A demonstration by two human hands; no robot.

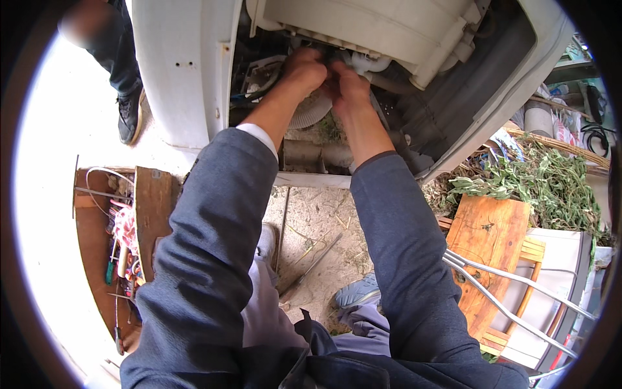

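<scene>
Both arms reach into the open underside of a white appliance cabinet (181, 97), which looks like a washing machine. My left hand (306, 70) is closed, its fingers curled just below the large cream plastic tub (382, 29). Close beside it, my right hand (348, 84) is also closed, fingertips turned in toward the left. What they grip is hidden behind the hands and in shadow. A white plastic fitting (372, 63) sits by the right hand. Beneath the hands shows part of a round, ribbed pale disc (312, 115).
A wooden toolbox (153, 201) with screwdrivers and other tools lies at the left. On the right are a wooden stool (483, 227), grey tubes (518, 282) and cut leafy plants (538, 181). A metal rod (317, 259) lies between my feet. Another person's shoe (130, 117) stands at upper left.
</scene>
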